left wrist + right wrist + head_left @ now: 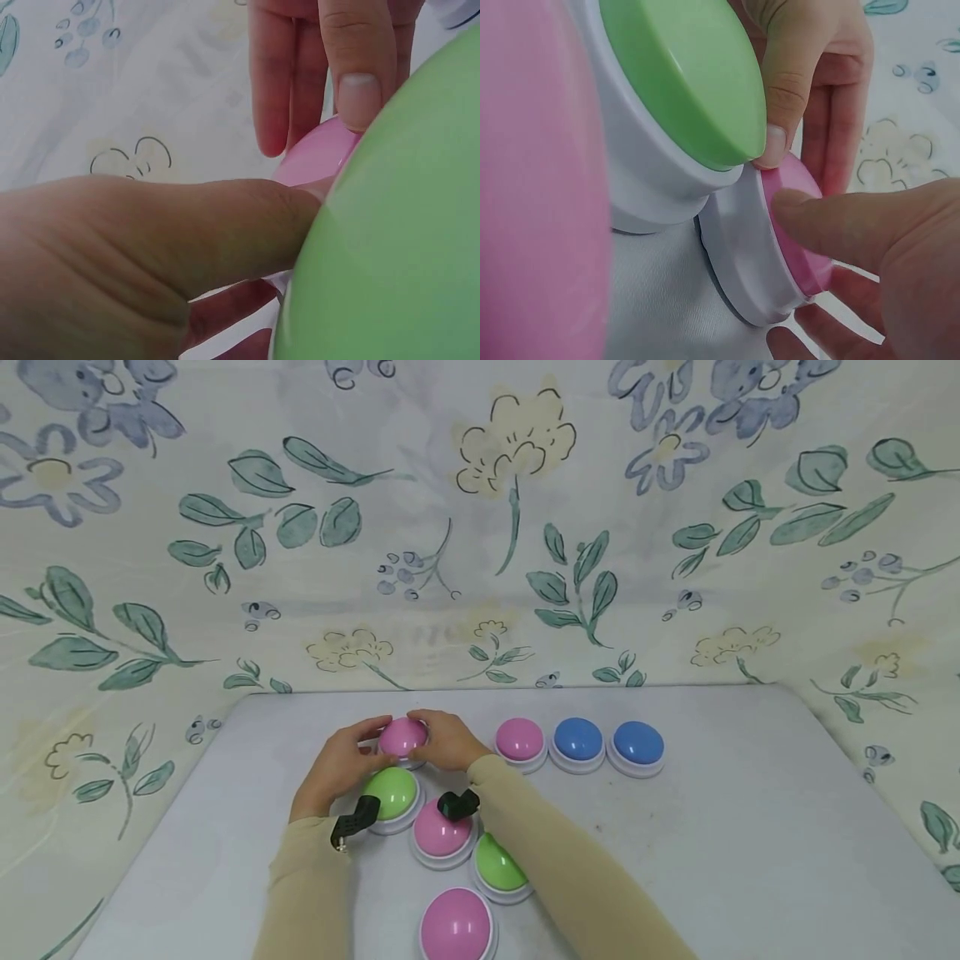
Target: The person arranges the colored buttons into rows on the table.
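Head view: left hand point(341, 760) and right hand point(448, 739) pinch pink button point(402, 737), not yet released. Four buttons point(444, 828) toward five o'clock look placed; row of three point(577, 739) at three o'clock seemingly left.

From above and behind the fingers point(367, 727), the head camera looks forward and down, farthest off, across the white table point(720, 843) to the flower-patterned cream cloth point(420, 410) beyond. Each wrist camera looks from close behind its fingers; both share the pink, round, dome-topped button point(402, 737) between the fingers and the green dome-topped button point(392, 792) beside them.
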Demonstrator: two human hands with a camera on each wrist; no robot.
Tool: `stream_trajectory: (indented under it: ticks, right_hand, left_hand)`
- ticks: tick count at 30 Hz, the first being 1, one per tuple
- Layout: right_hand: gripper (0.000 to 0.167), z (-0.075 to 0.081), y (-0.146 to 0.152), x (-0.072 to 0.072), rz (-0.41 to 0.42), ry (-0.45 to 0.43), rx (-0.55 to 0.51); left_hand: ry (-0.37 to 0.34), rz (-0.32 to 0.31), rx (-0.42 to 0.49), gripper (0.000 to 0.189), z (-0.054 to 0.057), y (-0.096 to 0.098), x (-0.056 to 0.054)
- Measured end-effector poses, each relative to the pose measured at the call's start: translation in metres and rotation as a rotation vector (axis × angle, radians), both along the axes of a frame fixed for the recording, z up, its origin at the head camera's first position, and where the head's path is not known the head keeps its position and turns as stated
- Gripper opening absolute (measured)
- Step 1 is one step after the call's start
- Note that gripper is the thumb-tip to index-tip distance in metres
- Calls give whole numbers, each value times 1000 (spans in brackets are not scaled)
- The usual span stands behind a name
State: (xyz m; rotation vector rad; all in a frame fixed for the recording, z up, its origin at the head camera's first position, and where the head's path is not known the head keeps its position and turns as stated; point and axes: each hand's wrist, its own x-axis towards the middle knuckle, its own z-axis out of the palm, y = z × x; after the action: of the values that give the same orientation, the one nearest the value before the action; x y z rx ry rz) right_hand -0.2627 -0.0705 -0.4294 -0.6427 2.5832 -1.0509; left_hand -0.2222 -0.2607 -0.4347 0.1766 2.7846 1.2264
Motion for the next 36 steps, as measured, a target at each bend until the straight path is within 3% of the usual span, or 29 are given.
stream_trajectory:
  ticks: [9,28,36]
  right_hand:
    - [62,0,-3,-1,8,19,23]
    - [59,4,-5,1,-1,63,57]
    - [59,9,0,4,-6,78,58]
  left_hand:
    - [38,-8,14,66,-3,-2,0]
    - [30,1,27,62,-3,-1,-1]
    - [28,-5,58,62,1,3,1]
